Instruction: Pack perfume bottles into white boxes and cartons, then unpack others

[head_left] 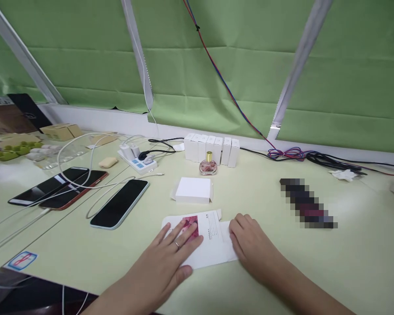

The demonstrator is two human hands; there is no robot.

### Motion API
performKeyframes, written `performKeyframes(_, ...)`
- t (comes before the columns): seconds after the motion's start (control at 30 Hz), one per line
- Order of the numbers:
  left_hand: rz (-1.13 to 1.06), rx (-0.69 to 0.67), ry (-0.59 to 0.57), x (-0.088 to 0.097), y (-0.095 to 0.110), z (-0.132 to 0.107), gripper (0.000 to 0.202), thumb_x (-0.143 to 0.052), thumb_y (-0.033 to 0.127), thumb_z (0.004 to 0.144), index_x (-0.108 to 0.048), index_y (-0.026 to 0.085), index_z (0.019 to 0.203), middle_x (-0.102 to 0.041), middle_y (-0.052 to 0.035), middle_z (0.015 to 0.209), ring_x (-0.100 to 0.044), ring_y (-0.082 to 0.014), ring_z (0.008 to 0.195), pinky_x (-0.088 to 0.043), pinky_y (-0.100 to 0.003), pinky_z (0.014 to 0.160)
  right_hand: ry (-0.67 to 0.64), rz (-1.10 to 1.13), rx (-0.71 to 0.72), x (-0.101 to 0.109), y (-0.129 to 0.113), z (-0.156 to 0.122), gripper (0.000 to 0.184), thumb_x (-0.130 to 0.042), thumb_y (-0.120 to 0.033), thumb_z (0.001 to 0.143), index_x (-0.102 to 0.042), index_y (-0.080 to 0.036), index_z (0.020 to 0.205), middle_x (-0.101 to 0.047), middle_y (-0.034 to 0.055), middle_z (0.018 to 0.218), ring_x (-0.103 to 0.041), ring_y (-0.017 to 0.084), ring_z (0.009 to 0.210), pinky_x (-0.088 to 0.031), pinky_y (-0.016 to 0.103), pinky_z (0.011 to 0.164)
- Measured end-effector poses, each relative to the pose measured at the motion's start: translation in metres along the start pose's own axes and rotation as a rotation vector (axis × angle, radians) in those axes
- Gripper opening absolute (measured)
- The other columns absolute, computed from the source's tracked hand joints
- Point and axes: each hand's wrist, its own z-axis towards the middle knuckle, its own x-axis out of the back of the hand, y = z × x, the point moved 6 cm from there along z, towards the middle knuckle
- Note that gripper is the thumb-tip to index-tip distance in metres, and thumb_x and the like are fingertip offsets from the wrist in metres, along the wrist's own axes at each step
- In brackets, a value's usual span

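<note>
A flattened white paper box [213,251] with a pink-red printed picture and small text lies on the table before me. Spread across its left part, my left hand [175,249] rests flat, a ring on one finger. At the right end of the same box, my right hand [249,245] has its fingers curled closed on the flap; its fingertips are partly hidden. Just beyond lies a white inner carton [193,190] with small flaps sticking out at its sides. Behind that stands a perfume bottle [208,166] with pink contents and a gold cap.
A row of several small white boxes [212,148] stands along the back. To the left are a phone [120,204], two more phones with cables, a power strip [138,162] and egg-carton-like trays [18,151]. A pixelated dark object [307,203] lies right, near coiled black cables [331,162].
</note>
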Motion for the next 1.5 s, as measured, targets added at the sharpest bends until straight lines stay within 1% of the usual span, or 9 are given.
performKeyframes(0.27,-0.005,0.198,0.057,-0.004,-0.043,-0.018,0.054,-0.036,0.043,0.091,-0.014,0.034,0.14,-0.023,-0.0008,0.146,-0.02,-0.0279,0.135,-0.026,-0.048,0.105,0.009,0.275,-0.067,0.001,-0.011,-0.001,0.013,-0.042,-0.019,0.085,-0.054,-0.022,0.089,-0.056,0.007,0.099,-0.05,0.023,0.091,-0.042,0.042,0.078)
performKeyframes(0.47,-0.067,0.241,-0.099,0.007,-0.046,-0.013,0.057,-0.031,0.048,0.091,-0.025,0.021,0.14,-0.028,-0.0081,0.145,-0.026,-0.0289,0.133,-0.022,-0.05,0.106,-0.089,0.296,0.09,-0.002,-0.007,-0.008,0.021,-0.038,-0.021,0.089,-0.055,-0.024,0.101,-0.049,0.0035,0.132,-0.037,0.024,0.123,-0.034,0.047,0.097)
performKeyframes(0.57,-0.059,0.269,-0.124,0.039,-0.05,0.016,0.052,-0.027,0.047,0.092,-0.041,0.018,0.133,-0.046,-0.0098,0.135,-0.044,-0.0265,0.123,-0.033,-0.045,0.101,-0.055,0.355,0.09,0.006,-0.001,0.002,0.02,-0.039,-0.025,0.09,-0.054,-0.024,0.103,-0.052,0.0053,0.127,-0.039,0.023,0.121,-0.034,0.047,0.098)
performKeyframes(0.67,0.024,0.271,0.003,0.066,-0.054,0.063,0.055,-0.029,0.045,0.092,-0.036,0.013,0.136,-0.032,-0.0117,0.144,-0.028,-0.0244,0.133,-0.024,-0.039,0.107,0.078,0.461,-0.004,0.022,0.013,0.026,0.025,-0.032,-0.03,0.092,-0.051,-0.023,0.107,-0.054,0.0077,0.123,-0.042,0.022,0.119,-0.034,0.046,0.098)
performKeyframes(0.9,-0.046,0.285,-0.037,0.012,-0.067,0.132,0.069,-0.025,0.048,0.091,-0.014,0.003,0.141,-0.006,-0.0186,0.148,-0.003,-0.0322,0.136,-0.01,-0.051,0.108,0.172,0.564,-0.248,0.019,0.043,0.061,0.027,-0.027,-0.034,0.092,-0.049,-0.022,0.101,-0.057,0.007,0.113,-0.046,0.023,0.111,-0.036,0.045,0.094)
performKeyframes(1.13,-0.157,0.27,-0.018,-0.013,-0.076,0.13,0.07,-0.022,0.054,0.089,-0.017,0.007,0.142,-0.01,-0.0161,0.148,-0.001,-0.0314,0.137,-0.004,-0.055,0.107,0.11,0.444,-0.191,-0.006,0.041,0.055,0.026,-0.03,-0.027,0.091,-0.053,-0.021,0.099,-0.061,0.0073,0.105,-0.052,0.022,0.103,-0.039,0.045,0.091)
performKeyframes(1.23,-0.209,0.241,0.02,-0.011,-0.076,0.132,0.067,-0.023,0.053,0.089,-0.02,0.011,0.141,-0.015,-0.0126,0.148,-0.005,-0.0277,0.137,-0.005,-0.051,0.109,0.129,0.398,0.041,0.002,0.015,0.051,0.028,-0.033,-0.025,0.091,-0.053,-0.018,0.11,-0.057,0.01,0.118,-0.046,0.022,0.114,-0.035,0.044,0.097)
performKeyframes(1.33,-0.252,0.287,0.115,0.004,-0.085,0.127,0.061,-0.013,0.046,0.093,-0.015,0.01,0.142,-0.014,-0.0124,0.149,-0.008,-0.0214,0.137,-0.013,-0.042,0.111,0.05,0.351,0.27,0.004,-0.015,0.043,0.035,-0.037,-0.03,0.091,-0.05,-0.019,0.12,-0.049,0.0079,0.132,-0.038,0.024,0.123,-0.028,0.042,0.104)
performKeyframes(1.5,-0.238,0.371,0.327,0.054,-0.089,0.087,0.052,-0.012,0.035,0.094,-0.024,0.011,0.139,-0.015,-0.0085,0.15,-0.006,-0.0174,0.138,-0.012,-0.041,0.112,-0.142,0.336,0.248,-0.009,-0.025,0.039,0.042,-0.03,-0.036,0.093,-0.042,-0.025,0.131,-0.037,0.0006,0.143,-0.024,0.025,0.134,-0.022,0.046,0.108)
